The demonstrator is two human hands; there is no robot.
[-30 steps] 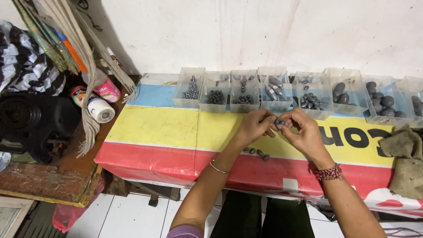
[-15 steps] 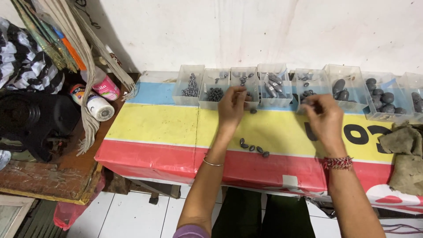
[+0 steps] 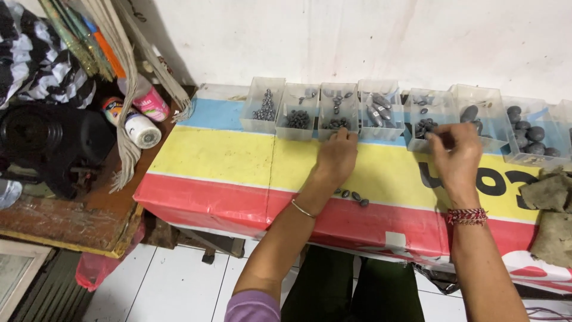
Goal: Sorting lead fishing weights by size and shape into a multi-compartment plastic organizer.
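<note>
1. Head view: your striped table cover (image 3: pixel 226 156) in blue, yellow and red bands fills the middle of the frame, running from centre left to the right edge.
2. Along its upper edge stands a row of clear plastic trays (image 3: pixel 387 110), side by side, each holding dark grey weights.
3. Your left hand (image 3: pixel 336 156) lies at frame centre, fingertips curled against the front wall of the third tray (image 3: pixel 338 111); you cannot tell whether they pinch anything.
4. Your right hand (image 3: pixel 456 156) sits right of centre, fingers drawn together at the front lip of the fifth tray (image 3: pixel 426 113), beside its heap of small weights.
5. Four loose weights (image 3: pixel 351 195) lie on the red band, just below your left hand.
</note>
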